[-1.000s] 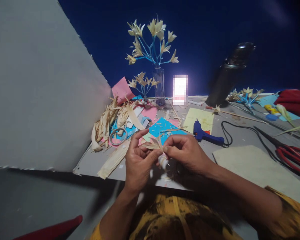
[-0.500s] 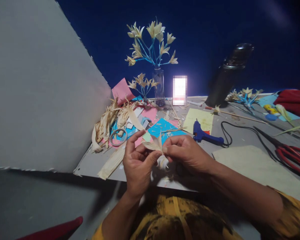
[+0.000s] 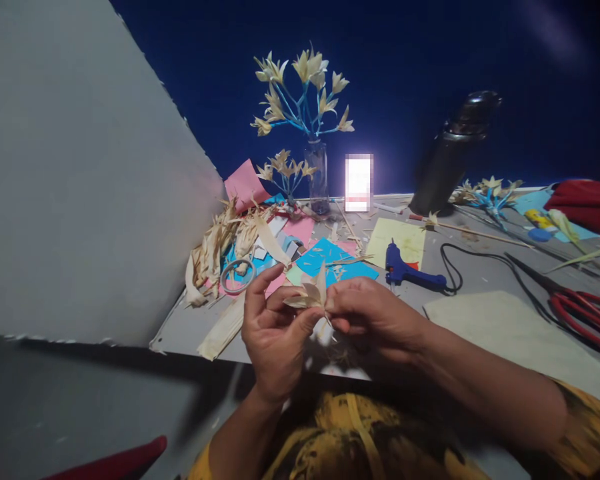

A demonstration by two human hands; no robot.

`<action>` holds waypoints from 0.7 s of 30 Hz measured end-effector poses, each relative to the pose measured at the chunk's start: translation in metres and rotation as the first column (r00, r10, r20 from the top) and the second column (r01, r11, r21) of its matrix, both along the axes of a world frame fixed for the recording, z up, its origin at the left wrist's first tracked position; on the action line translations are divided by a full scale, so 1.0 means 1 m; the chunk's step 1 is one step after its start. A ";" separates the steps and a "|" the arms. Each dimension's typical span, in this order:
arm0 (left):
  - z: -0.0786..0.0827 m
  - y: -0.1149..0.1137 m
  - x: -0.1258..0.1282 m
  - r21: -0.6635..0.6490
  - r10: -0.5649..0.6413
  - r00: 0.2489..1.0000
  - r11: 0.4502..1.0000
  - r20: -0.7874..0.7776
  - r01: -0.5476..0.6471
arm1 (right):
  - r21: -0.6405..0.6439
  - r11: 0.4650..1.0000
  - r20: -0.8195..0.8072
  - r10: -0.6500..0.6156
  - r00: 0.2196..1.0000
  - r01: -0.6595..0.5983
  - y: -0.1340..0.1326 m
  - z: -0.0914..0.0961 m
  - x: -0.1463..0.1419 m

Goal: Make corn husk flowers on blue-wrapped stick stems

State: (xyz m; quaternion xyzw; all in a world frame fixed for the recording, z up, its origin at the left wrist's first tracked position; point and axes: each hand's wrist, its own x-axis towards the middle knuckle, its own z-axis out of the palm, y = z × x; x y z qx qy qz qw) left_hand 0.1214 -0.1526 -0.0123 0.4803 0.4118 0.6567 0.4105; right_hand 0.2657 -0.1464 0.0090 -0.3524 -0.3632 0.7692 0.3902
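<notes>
Meanwhile, the flower [image 3: 310,293] has been turned slightly over the table [image 3: 180,328] edge, at 8 o'clock from the glue gun [image 3: 410,272]. Its base is pinched in the closed grip of left hand [image 3: 271,335] and right hand [image 3: 375,317].

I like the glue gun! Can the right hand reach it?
Probably yes: the blue glue gun lies just beyond the right hand with nothing between, though that hand is pinching the husk flower.
</notes>
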 end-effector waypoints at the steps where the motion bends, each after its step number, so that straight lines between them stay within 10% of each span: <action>1: 0.000 0.000 -0.001 -0.019 -0.011 1.000 1.000 0.002 0.012 | -0.015 1.000 -0.005 0.018 1.000 -0.018 0.000 0.000 0.000; 8: -0.002 0.003 -0.003 -0.071 -0.084 0.994 0.994 0.072 0.089 | 0.277 0.953 0.215 -0.184 0.959 0.121 -0.001 -0.003 0.008; 16: 0.001 0.003 0.000 -0.043 0.008 1.000 0.999 0.027 -0.007 | 0.790 0.599 0.340 -0.608 0.717 0.132 -0.017 0.012 0.005; 21: 0.002 0.000 0.002 -0.022 0.065 0.998 0.998 -0.012 -0.065 | 0.807 0.586 0.384 -0.619 0.685 0.078 -0.017 0.011 0.004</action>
